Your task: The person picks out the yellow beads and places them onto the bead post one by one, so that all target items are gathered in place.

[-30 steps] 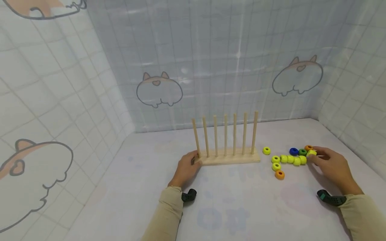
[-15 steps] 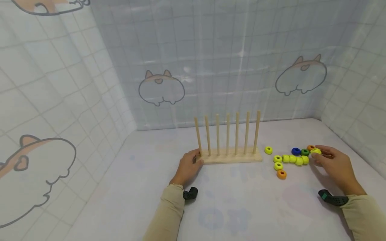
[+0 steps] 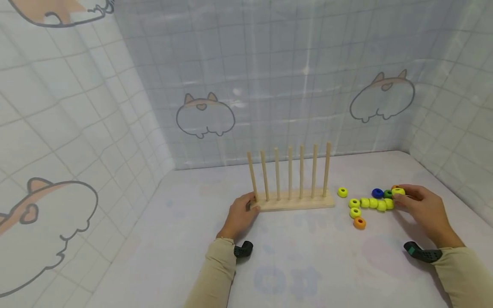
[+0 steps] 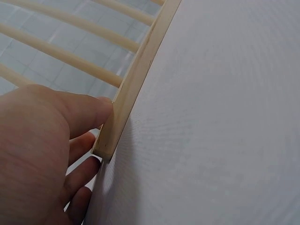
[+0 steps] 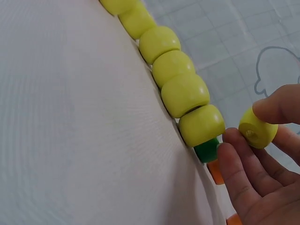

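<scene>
A wooden peg rack (image 3: 294, 205) with a row of upright bare pegs stands on the table. My left hand (image 3: 239, 217) grips the left end of its base; in the left wrist view the thumb (image 4: 91, 112) presses the base edge and other fingers lie behind it. At the right, my right hand (image 3: 427, 211) pinches a yellow bead (image 5: 258, 129) between thumb and fingers, held above the table. Beside that hand lie a row of yellow beads (image 3: 372, 203), a green bead (image 3: 387, 194), a blue bead (image 3: 377, 193) and a mostly hidden orange bead (image 5: 215, 172).
Between rack and row lie more loose yellow beads (image 3: 342, 192) and another orange bead (image 3: 360, 223). Tile-patterned sheets with cartoon drawings form the back wall (image 3: 269, 85) and the sides. A dark device is strapped on each wrist.
The bead in my right hand has turned so its hole faces more upward, and it has risen slightly over the green and orange beads. My left hand stays on the rack.
</scene>
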Motion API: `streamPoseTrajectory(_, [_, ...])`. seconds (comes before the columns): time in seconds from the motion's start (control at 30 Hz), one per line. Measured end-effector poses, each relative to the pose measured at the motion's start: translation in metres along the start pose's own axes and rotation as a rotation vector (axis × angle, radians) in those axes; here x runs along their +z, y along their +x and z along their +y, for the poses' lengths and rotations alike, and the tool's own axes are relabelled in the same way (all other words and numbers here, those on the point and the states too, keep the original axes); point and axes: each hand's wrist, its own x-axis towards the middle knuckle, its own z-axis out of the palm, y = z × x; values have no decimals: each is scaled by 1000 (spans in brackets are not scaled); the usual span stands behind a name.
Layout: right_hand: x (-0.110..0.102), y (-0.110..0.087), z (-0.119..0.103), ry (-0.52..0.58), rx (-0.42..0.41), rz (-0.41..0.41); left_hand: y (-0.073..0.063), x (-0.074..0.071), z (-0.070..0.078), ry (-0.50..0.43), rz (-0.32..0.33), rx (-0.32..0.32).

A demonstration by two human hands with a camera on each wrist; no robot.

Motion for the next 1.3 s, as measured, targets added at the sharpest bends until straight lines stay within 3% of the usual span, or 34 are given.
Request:
streamPoseTrajectory(0.3, [-2,2,-4,-10,23,-11,0,-1,0,9,-3,-7])
streamPoseTrajectory(0.83, [0,-1,-8,83,26,-26,-1,0,1,1,-12,-21])
streamPoseTrajectory(1.17, [0,0,-13,255,62,-33,-1,0,1,2,-15,-17])
streamPoseTrajectory(1.3, [5,1,-15,253,78,-27,-1,-1,1,9,-7,-8])
